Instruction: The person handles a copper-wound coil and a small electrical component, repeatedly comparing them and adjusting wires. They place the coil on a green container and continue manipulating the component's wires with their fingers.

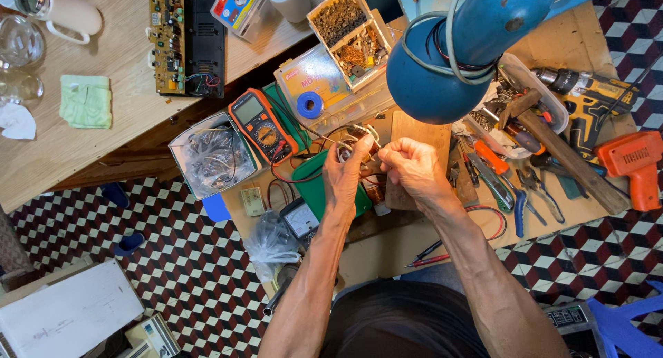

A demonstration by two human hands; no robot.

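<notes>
My left hand (344, 178) and my right hand (413, 170) meet over the low workbench, both closed around a small copper-wound coil part (364, 145) with thin wires coming off it. The part is mostly hidden by my fingers. Under my hands lie a green tray (312, 185) and a bare wooden board (421, 133). An orange multimeter (263, 125) with red and black leads lies just left of my left hand.
A blue desk lamp (449, 54) hangs over the bench. Pliers, screwdrivers and a hammer (552, 147) lie to the right, with a cordless drill (587, 99) and an orange soldering gun (632, 164). Parts boxes (349, 33) and a circuit board (169, 43) sit at the back left.
</notes>
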